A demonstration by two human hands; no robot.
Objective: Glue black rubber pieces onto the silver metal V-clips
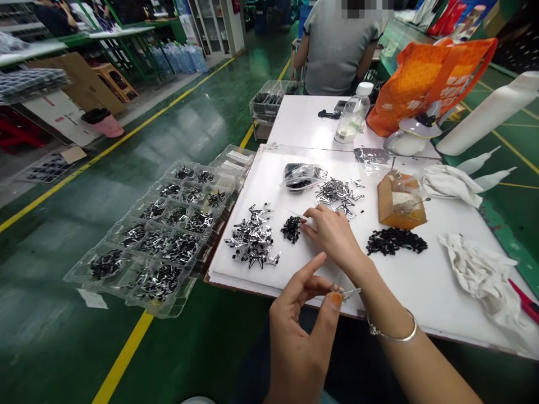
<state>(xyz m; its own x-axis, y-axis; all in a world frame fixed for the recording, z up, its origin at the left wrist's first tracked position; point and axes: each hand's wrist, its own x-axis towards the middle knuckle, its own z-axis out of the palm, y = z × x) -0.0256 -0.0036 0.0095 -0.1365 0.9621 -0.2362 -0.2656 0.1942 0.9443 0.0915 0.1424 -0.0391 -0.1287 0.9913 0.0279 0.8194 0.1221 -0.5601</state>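
My left hand [301, 331], near the table's front edge, pinches a small shiny metal clip [348, 293] between thumb and fingers. Farther forward, my right hand [332, 233] holds a thin pointed tool [296, 212] whose tip points left. Its fingertips are at the right edge of a small pile of black pieces [290, 229]. To the left lies a heap of silver clips with black ends [255, 238]; another heap of silver clips [337, 193] is behind my right hand. A larger pile of black pieces [396, 240] lies right of my right wrist.
On the white table [236, 278] are a small brown box [402, 210], white cloths [475, 269], a plastic bag [301, 175], a bottle [353, 115] and an orange bag [421, 84]. Divided trays [155, 235] stand left. A person [339, 50] sits beyond the table.
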